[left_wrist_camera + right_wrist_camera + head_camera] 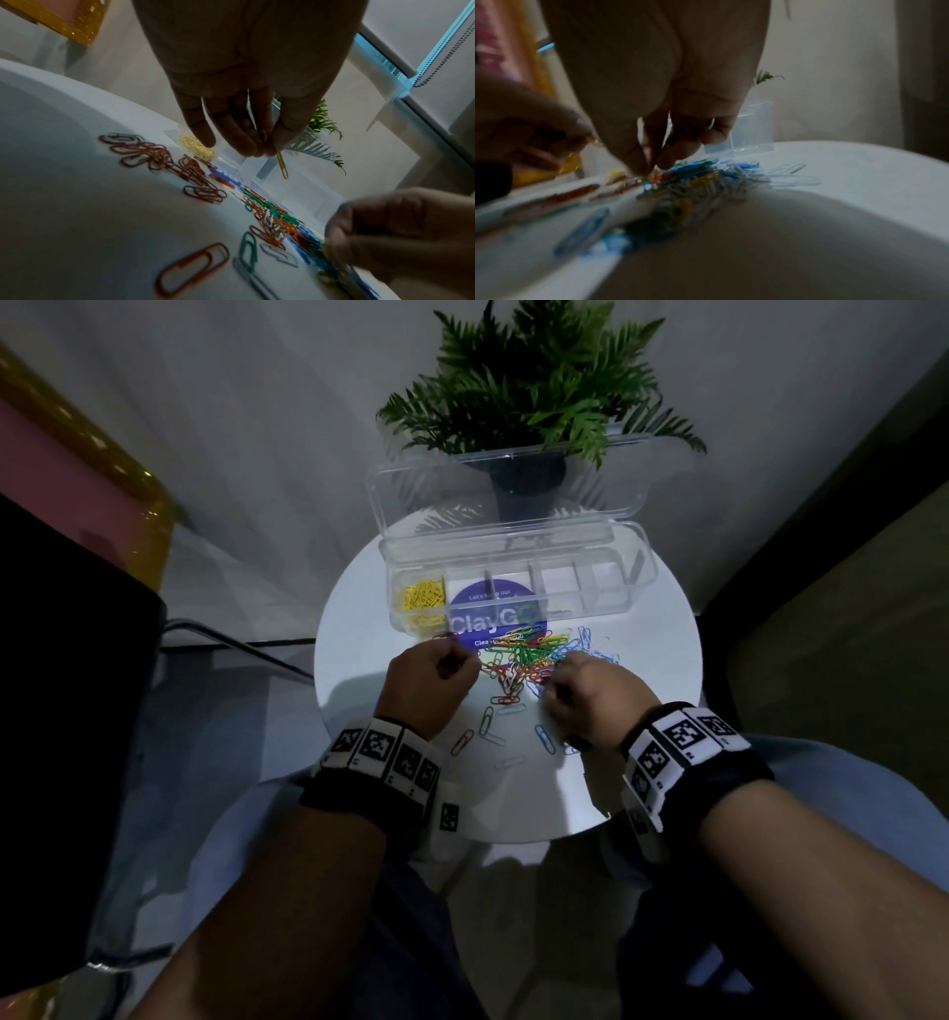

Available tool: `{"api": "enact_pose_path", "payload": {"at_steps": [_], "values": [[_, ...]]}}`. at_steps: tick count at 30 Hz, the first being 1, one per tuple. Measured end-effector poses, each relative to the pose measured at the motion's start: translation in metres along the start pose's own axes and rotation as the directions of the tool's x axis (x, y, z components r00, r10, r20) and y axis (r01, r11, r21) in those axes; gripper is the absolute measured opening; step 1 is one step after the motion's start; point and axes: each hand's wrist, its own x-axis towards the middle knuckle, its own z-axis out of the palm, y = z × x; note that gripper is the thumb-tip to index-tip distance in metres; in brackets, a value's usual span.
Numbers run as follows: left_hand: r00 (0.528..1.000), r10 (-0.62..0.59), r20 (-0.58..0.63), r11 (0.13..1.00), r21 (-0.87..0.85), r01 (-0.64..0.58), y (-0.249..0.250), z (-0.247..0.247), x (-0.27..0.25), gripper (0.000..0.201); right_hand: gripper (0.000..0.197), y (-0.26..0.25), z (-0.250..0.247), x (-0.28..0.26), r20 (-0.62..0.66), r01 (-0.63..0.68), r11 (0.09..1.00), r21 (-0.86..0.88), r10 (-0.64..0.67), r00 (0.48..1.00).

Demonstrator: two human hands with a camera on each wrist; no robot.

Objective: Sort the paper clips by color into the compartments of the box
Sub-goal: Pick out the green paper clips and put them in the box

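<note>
Left hand [246, 81] has its fingers [259, 130] pinched on a yellow paper clip [281, 165], just above the mixed clip pile [524, 660] mid-desk [642, 670]. Right hand [590, 701] is down on the pile's right side, fingers curled; too blurry to tell if it's got one. Clear box [513, 577] sits at the far side, lid up, yellow clips [423, 597] in the leftmost compartment.

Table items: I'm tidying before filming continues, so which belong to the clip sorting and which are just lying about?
Job: clear box; yellow clips in its end compartment; mixed clip pile; yellow clip pinched by left hand.
Lying about: potted plant; sticker.
</note>
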Motion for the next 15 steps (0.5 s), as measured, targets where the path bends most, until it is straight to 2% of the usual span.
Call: {"api": "enact_pose_path", "payload": {"at_steps": [3, 5, 8, 12, 15], "values": [[1.0, 0.005, 0.015, 0.999, 0.035, -0.006, -0.001, -0.001, 0.0, 0.011, 0.005, 0.001, -0.01, 0.008, -0.192, -0.048, 0.977, 0.206, 0.088, 0.977], [1.0, 0.007, 0.017, 0.999, 0.047, -0.008, -0.001, -0.001, 0.0, 0.012, 0.012, 0.005, -0.019, 0.019, -0.255, -0.062, 0.987, 0.15, 0.099, 0.962], [1.0, -0.011, 0.016, 1.0, 0.017, 0.01, -0.001, -0.002, 0.001, 0.012, 0.03, 0.01, -0.03, 0.037, -0.128, -0.117, 0.993, 0.006, 0.117, 0.985], [1.0, -0.019, 0.005, 0.999, 0.036, 0.018, 0.0, -0.003, 0.005, 0.013, 0.032, 0.002, -0.035, 0.046, 0.022, -0.104, 0.991, -0.084, 0.106, 0.994], [1.0, -0.027, -0.005, 1.0, 0.001, 0.027, 0.0, -0.004, 0.007, 0.011, 0.033, -0.001, -0.032, 0.04, 0.042, -0.095, 0.994, -0.045, 0.097, 0.994]]}}
